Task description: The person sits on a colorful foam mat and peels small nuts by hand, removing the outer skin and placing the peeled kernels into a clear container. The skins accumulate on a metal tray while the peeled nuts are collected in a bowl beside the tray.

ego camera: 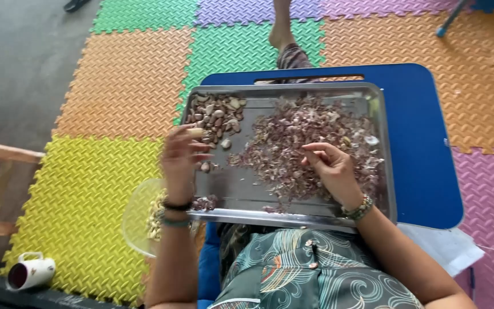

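— So, from the head camera, what was each hand doing?

— The left hand (179, 160) hovered over the metal tray (384, 143), its fingers (196, 133) closed on one pale peeled nut (194, 132), lifted above the heap of unpeeled nuts (217, 115) in the tray's far left corner. That heap sat right under the hand, likely for easy picking.

— And the right?

— The right hand (330, 169) rested on the pile of reddish skins (293, 143) spread across the tray's middle. Its fingers were loosely curled, holding nothing I could see.

— Where did the tray sit?

— On a blue surface (424, 149) across the person's lap. A clear bowl (135, 214) of peeled nuts stood just beside the tray's near left edge, below the left wrist, probably so kernels could drop straight in. A white mug (30, 272) lay tipped on the foam mat (87, 189).
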